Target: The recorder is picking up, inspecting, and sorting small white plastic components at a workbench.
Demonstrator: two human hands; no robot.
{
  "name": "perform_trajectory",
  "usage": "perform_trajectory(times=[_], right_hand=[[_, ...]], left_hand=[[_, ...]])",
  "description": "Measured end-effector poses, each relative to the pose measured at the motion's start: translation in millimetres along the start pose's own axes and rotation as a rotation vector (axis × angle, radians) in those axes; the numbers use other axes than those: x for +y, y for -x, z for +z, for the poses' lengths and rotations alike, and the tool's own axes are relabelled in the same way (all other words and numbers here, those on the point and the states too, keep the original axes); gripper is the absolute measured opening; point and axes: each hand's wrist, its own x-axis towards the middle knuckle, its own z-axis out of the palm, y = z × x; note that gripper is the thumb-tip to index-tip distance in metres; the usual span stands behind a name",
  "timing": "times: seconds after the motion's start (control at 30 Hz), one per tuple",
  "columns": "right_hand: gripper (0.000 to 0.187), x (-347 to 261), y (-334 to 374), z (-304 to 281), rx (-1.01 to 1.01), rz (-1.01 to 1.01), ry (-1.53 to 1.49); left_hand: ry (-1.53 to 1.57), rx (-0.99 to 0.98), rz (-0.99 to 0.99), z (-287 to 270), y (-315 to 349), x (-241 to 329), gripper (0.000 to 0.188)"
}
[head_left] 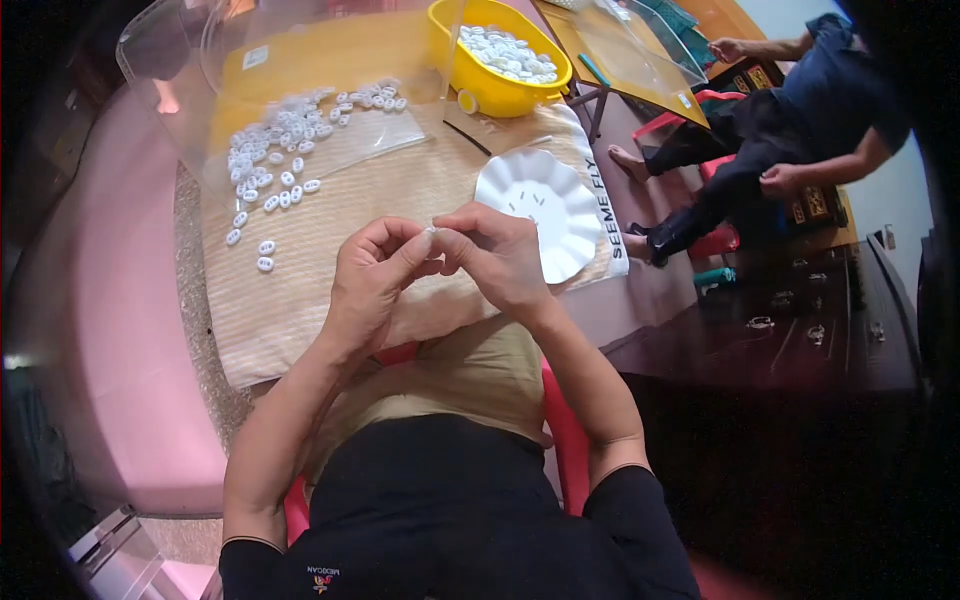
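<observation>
White and barely visible, a small piece (432,229) pinched between left hand (372,275) and right hand (508,262) at the frame's centre, left of a scalloped plate (570,235), looks light, stiff and likely slippery, best held by its edges.

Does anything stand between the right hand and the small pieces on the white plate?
Nothing visible does: in this view the right hand overlaps the plate at its lower left, and the small pieces lie uncovered.
</observation>
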Motion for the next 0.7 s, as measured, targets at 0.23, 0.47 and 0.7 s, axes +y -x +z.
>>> perform_trajectory(times=[0.23, 0.47, 0.7], right_hand=[[0.011, -0.7, 20.1, -5.8, -0.021, -0.285, 0.352], [0.019, 16.4, 16.8, -95.9, 0.196, -0.011, 0.815], [0.023, 16.2, 3.3, -113.6, 0.150, 0.119, 1.035]], left_hand=[[0.058, 0.047, -0.063, 4.4, 15.5, -4.8, 0.013], [-0.006, 0.094, -0.100, 5.0, 19.5, -8.7, 0.013], [-0.035, 0.095, -0.092, 2.4, 21.6, -12.8, 0.017]])
